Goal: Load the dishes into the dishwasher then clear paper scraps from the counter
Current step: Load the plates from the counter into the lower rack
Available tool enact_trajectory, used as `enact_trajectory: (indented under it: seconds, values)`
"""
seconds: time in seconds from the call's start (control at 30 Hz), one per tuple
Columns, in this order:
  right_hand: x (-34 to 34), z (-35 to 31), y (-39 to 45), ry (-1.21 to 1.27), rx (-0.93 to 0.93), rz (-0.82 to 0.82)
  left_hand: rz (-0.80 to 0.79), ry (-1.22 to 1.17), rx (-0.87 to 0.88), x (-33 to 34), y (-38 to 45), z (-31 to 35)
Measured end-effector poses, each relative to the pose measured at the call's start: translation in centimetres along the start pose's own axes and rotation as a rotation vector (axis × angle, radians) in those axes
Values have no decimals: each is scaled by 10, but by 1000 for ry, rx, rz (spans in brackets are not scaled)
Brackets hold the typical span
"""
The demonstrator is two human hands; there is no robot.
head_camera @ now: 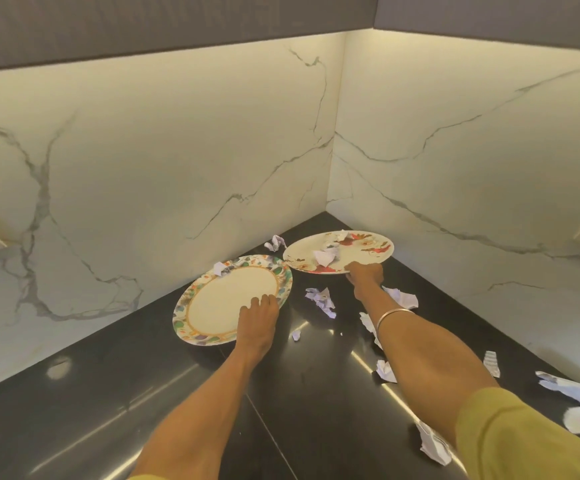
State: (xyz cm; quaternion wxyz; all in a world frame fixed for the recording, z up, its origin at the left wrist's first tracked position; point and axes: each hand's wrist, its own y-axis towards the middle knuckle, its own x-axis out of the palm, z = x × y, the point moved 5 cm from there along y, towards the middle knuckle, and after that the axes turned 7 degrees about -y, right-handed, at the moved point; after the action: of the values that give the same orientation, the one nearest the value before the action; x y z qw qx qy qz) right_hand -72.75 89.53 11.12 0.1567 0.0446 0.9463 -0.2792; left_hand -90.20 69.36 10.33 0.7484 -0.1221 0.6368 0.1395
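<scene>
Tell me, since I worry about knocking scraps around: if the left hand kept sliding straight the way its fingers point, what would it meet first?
The left hand points across the oval plate; first in line looks like the crumpled paper scrap on its far rim, though depth is uncertain.

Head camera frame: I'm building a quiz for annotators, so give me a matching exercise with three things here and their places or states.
Things:
1. multicoloured-rim plate
2. red-flower plate
3. bangle

Places or states:
A. on the right wrist
B. paper scraps lying on it, right hand at its near edge
C. left hand on its near rim

Pairs: 1-C, 2-B, 3-A
</scene>
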Motion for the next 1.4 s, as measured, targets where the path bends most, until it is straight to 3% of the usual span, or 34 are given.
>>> enact_trajectory:
  seconds: [0.13, 0.4, 0.87, 1.17, 1.4]
  values:
    - [-16, -12, -26, 22, -69, 26, 92, -105, -41, -33, -1, -1]
    - [-52, -41, -75, -159, -307, 189, 278, -310, -90, -76, -10, 0]
    - [-111, -35, -181, -250, -637, 359, 467, -563, -7, -111, -58, 33]
    - [-165, 17, -237, -224, -639, 527, 447, -578, 154, -117, -102, 48]
    - [-221, 78, -276, -276, -553, 640, 308, -607, 220, -109, -148, 80]
